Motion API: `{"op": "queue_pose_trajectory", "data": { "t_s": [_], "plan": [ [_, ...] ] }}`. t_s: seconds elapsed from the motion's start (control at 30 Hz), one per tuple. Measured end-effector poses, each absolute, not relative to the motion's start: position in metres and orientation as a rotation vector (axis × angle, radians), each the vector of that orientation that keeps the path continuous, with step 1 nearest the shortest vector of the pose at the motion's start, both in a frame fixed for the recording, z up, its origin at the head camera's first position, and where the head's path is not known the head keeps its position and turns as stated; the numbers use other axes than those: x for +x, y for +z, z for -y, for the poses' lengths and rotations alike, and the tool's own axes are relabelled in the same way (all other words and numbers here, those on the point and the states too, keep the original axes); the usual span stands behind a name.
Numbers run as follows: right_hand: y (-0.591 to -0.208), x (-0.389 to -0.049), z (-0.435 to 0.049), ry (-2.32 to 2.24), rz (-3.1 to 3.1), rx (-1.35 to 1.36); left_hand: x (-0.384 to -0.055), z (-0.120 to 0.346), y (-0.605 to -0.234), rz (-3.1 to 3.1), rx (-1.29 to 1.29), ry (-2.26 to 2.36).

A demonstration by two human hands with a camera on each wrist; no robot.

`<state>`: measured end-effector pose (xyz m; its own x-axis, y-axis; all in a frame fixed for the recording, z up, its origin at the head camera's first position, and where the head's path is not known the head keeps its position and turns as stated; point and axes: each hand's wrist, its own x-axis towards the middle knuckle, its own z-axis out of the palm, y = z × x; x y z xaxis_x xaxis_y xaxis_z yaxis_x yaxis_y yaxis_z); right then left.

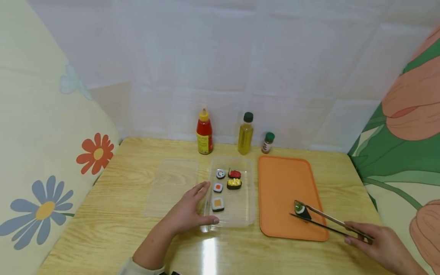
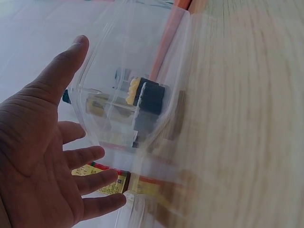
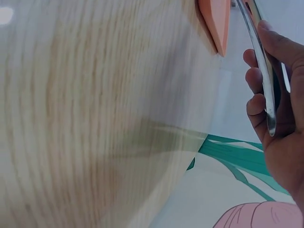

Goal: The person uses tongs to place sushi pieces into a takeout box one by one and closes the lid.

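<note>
My right hand [image 1: 381,240] grips a pair of metal tongs [image 1: 333,219] near their back end; in the right wrist view its fingers curl round the tongs [image 3: 262,61]. At the tips, a hand roll [image 1: 304,212] with a dark wrap and green filling sits between the two arms, over the front right part of the orange tray [image 1: 282,179]. My left hand [image 1: 187,208] is spread at the left side of a clear plastic container [image 1: 238,214], thumb at its front left corner. Several sushi pieces lie inside, among them a corn-topped one [image 1: 234,183] and a red-topped one [image 1: 235,173].
A clear lid [image 1: 172,177] lies flat left of the container. Along the back stand a red sauce bottle [image 1: 204,133], an oil bottle [image 1: 245,135] and a small green-capped jar [image 1: 267,143]. Printed cloths hang at both sides.
</note>
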<state>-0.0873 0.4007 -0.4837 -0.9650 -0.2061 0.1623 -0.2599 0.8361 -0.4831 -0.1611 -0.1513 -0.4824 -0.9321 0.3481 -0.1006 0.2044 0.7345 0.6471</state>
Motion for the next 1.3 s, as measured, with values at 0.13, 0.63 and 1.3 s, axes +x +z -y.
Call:
{"op": "queue_pose_trajectory", "data": {
  "t_s": [0.13,0.63,1.3],
  "plan": [
    [-0.485,-0.084,-0.403,0.754,2.925,0.309,-0.161,0.151,-0.481,-2.712,0.432,0.99],
    [-0.489,-0.072,-0.413,0.657,3.038,0.142,-0.16,0.151,-0.482,-2.71,0.431,0.995],
    [-0.492,-0.069,-0.413,0.609,2.942,0.229,-0.162,0.151,-0.484,-2.706,0.415,0.98]
  ]
}}
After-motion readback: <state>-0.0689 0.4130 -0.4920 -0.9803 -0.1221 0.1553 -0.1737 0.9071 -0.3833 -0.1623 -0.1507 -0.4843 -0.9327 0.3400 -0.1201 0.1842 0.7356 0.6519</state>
